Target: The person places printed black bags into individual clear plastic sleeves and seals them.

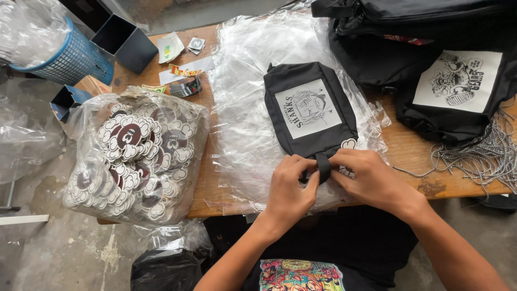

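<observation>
**Small charm at the pouch loop: where this could slip**

The black pouch (311,110) lies flat on a spread of clear plastic bags (242,102) near the front edge of the wooden table (414,156), its white printed panel facing up and its short black loop (323,168) pointing toward the person. Both hands meet at that loop. The left hand (288,188) is curled, thumb and fingers pinched close on the loop's left side; the right hand (371,180) is likewise closed to a pinch on the loop's right side, with a white flower-shaped charm (349,144) peeking out just above its fingers. Whether the charm is already tied onto the loop or only held against it is hidden by the fingers.

The likeliest trouble, as I judge it, is the slick plastic underneath: a pull on the loop could drag the pouch toward the table edge, or shift the sheets with it. A small fastening piece, if one is in the pinch, could drop into the folds of plastic and be hard to find.

Further out, a full clear bag of charms (137,156) bulges over the left front edge of the table and might tip if bumped. Loose ball chains (479,156) lie at the right, beside more black bags (431,59), and could snag a sleeve or wrist.
</observation>
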